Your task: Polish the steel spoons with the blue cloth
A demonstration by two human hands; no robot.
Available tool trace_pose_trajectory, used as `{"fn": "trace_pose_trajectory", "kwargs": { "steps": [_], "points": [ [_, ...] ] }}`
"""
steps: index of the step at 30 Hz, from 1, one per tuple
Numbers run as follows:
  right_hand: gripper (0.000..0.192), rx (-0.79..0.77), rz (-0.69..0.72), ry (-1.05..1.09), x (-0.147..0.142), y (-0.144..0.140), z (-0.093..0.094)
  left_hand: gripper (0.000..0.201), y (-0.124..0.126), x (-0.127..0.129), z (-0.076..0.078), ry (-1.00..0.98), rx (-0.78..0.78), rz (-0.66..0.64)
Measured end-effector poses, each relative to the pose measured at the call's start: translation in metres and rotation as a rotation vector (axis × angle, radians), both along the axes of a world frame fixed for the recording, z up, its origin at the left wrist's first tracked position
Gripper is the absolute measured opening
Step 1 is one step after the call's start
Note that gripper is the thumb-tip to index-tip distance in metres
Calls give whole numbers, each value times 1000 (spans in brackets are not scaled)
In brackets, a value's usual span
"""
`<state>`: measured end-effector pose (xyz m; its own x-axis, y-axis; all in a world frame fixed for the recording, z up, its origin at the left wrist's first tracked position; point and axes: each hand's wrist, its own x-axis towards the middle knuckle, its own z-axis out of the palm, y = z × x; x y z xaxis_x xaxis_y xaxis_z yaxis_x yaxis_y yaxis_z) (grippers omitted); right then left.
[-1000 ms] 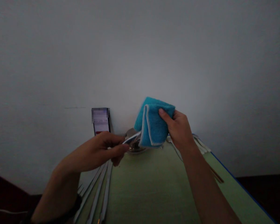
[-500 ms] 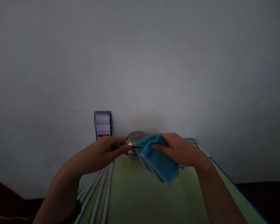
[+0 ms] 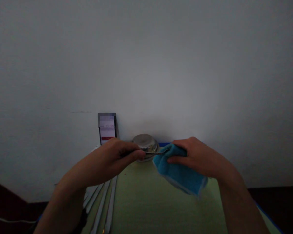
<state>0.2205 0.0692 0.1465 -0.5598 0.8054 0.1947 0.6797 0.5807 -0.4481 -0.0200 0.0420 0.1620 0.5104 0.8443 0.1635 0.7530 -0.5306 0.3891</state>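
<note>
My left hand (image 3: 122, 154) pinches one end of a thin metal utensil (image 3: 152, 153), held level above the table; its kind is not clear. At its other end the utensil curves slightly and runs into a fold of the blue cloth (image 3: 183, 175). My right hand (image 3: 192, 154) closes on that cloth, thumb on the near side, and the cloth hides the utensil's tip. Loose cloth hangs down below the fingers. Just behind the utensil stands a shiny round metal container (image 3: 145, 140), partly covered by my left fingers.
A phone (image 3: 107, 128) with a lit screen leans against the wall (image 3: 146, 65). Several long, flat, pale grey strips (image 3: 109, 204) lie along the left of the green tabletop (image 3: 146, 201). The table's blue edge (image 3: 267, 216) shows at right.
My right hand and the cloth have moved right, away from my left hand. More of the utensil shows between them. My left hand has shifted slightly right.
</note>
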Motion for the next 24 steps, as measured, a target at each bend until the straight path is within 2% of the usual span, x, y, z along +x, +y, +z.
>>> {"fn": "trace_pose_trajectory", "kwargs": {
  "steps": [5,10,14,18,24],
  "points": [
    [34,76,-108,204,-9,-3,4,28,-5,-1,5,-82,26,32],
    [32,-12,-104,316,-12,-1,2,31,-5,-4,7,-60,70,75],
    [27,-80,22,254,-10,-1,2,31,-3,-3,5,-27,84,45],
    [16,8,108,122,-10,-4,4,32,-1,6,4,31,121,-9],
    [18,28,152,34,-11,-7,4,35,1,23,2,11,152,-60]
  ]
}}
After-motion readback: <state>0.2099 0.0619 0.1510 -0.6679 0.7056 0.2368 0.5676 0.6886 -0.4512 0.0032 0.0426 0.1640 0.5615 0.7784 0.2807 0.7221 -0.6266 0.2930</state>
